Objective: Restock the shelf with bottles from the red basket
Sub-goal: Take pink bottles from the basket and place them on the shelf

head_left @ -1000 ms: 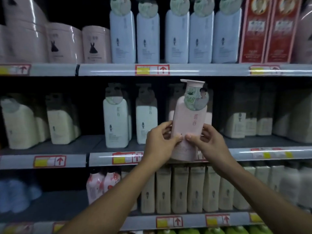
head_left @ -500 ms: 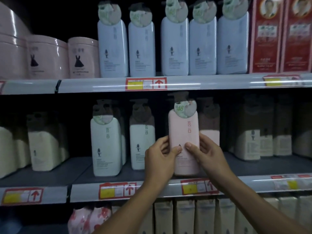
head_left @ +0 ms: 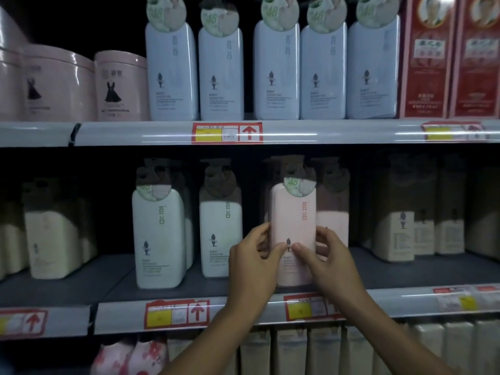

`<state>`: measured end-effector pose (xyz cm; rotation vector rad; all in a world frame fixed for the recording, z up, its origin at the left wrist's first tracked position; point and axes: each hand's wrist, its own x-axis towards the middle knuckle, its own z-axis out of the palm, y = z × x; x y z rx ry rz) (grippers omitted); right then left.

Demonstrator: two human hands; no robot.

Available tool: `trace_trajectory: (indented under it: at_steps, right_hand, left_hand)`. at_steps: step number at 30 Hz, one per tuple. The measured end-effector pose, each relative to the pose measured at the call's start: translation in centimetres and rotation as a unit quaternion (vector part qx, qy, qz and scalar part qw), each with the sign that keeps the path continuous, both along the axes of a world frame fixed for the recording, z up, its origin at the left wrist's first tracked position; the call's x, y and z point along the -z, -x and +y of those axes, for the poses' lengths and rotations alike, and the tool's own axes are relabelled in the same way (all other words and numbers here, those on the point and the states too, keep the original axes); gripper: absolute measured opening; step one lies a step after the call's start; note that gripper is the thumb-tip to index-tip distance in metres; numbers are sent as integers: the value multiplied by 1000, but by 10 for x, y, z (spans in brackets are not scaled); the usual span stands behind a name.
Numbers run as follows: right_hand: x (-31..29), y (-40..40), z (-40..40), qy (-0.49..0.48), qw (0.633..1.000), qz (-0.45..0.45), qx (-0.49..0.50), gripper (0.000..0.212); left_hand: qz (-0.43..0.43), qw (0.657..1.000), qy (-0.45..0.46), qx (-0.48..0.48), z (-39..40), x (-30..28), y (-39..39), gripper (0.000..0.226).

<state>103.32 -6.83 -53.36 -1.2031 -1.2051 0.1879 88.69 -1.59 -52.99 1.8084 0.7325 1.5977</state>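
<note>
Head view, close, facing forward — shelf (head_left: 173, 133) at eye level

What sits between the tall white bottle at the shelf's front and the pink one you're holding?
In the head view, another white bottle, set further back, stands between the front white bottle and the pink bottle.

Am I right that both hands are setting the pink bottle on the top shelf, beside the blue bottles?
Not quite. The head view shows the left hand and right hand holding the pink bottle on the middle shelf, among cream and pink bottles; the blue bottles stand on the shelf above.
</note>
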Motion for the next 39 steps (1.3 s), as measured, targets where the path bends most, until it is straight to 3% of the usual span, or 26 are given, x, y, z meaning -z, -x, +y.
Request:
trace_trajectory:
  at_steps: [5, 8, 19, 29, 34, 39]
  right_hand:
    - [7, 8, -4, 2, 997, -35, 75, 42]
    - [9, 15, -9, -6, 997, -29, 73, 41]
    - [24, 21, 1, -3, 993, -38, 110, 57]
    - [18, 27, -10, 31, 993, -41, 111, 51]
    - [14, 53, -35, -43, 979, -56, 191, 40]
    - [22, 94, -66, -21, 990, -61, 123, 33]
  left_hand:
    - [32, 999, 23, 23, -2, 11, 1, 82]
    - [27, 999, 29, 24, -3, 16, 0, 84]
    - [9, 998, 51, 24, -4, 24, -3, 64]
    - [36, 998, 59, 3, -13, 19, 3, 66]
    - [14, 999, 28, -17, -29, 10, 17, 45]
    - [4, 1000, 16, 7, -64, 14, 44, 33]
